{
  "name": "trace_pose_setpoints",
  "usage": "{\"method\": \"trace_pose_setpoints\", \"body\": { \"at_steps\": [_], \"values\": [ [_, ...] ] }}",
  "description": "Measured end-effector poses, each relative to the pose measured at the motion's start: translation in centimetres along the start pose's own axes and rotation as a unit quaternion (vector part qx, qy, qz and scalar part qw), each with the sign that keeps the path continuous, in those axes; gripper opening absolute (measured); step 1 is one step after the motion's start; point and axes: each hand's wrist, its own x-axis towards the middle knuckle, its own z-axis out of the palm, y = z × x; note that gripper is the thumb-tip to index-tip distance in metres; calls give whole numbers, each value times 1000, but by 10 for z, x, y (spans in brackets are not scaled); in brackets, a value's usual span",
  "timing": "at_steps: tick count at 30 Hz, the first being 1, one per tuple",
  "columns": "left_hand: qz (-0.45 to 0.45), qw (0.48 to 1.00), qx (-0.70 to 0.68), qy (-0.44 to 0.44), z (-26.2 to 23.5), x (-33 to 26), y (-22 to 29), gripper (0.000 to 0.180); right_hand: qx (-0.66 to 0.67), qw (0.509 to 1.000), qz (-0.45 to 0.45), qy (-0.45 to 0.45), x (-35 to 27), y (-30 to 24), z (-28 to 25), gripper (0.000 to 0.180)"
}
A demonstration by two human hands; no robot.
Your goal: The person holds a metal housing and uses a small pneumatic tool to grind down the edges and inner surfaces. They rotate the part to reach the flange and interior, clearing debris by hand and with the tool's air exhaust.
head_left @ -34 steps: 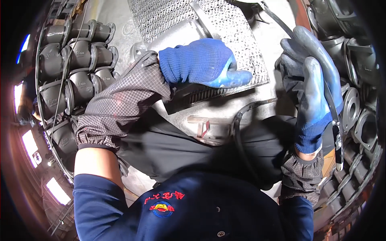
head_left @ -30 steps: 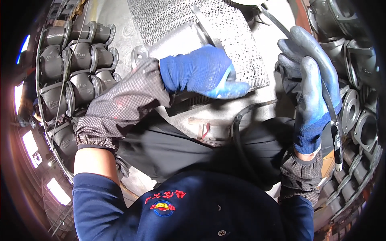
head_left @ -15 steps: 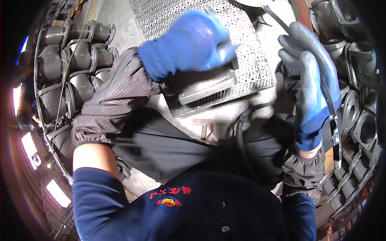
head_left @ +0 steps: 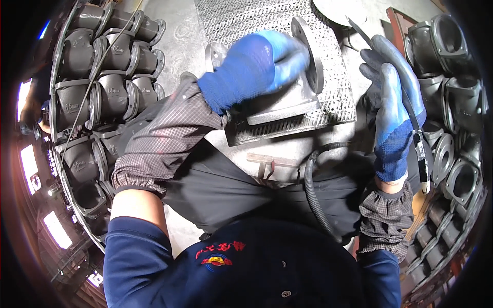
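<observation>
A grey cast-metal valve body (head_left: 287,102) with round end flanges sits on a perforated metal plate (head_left: 336,77) in front of me. My left hand (head_left: 272,59), in a blue coated glove, reaches over it, fingers curled against the inner side of its right flange (head_left: 308,54). The hand covers the casting's middle, and the fingertips are partly hidden. To the right, my gloved right hand (head_left: 395,97) holds a long, thin, dark file-like tool (head_left: 411,105) with a pointed far end. Its pale near end (head_left: 424,185) shows below the wrist.
Several similar castings (head_left: 77,102) stand in stacked rows at the left. More flanged castings (head_left: 462,97) line the right side. A dark corrugated hose (head_left: 313,197) bends down by my right leg. A pale round disc (head_left: 341,11) lies beyond the plate.
The valve body has turned and shifted right, bringing its upright round flange into view. My left hand has moved right and slightly down with it. My right hand stays nearly still with the tool.
</observation>
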Motion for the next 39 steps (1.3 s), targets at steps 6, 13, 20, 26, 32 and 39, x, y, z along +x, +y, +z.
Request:
{"method": "trace_pose_setpoints", "body": {
  "at_steps": [6, 13, 20, 26, 32, 39],
  "values": [
    [11, 908, 380, 176, -90, -2, -34, 53, 6, 997, -72, -16, 5, 9, 3, 34],
    [127, 958, 234, 104, 53, -68, 31, 39, -24, 999, -46, -9, 2, 3, 15, 34],
    [131, 980, -151, -11, 32, -131, 39, 8, -51, 996, -63, -37, 7, 24, 18, 37],
    [-164, 915, -214, 301, -32, -144, -3, 34, 48, 996, 56, -56, 18, 64, 26, 53],
    [-300, 811, -422, 273, 10, -120, -65, 68, 39, 998, 41, -6, 30, 92, 72, 29],
    [-274, 864, -292, 304, 18, -90, -57, 51, 3, 1000, 9, -4, 31, 104, 82, 30]
  ]
}}
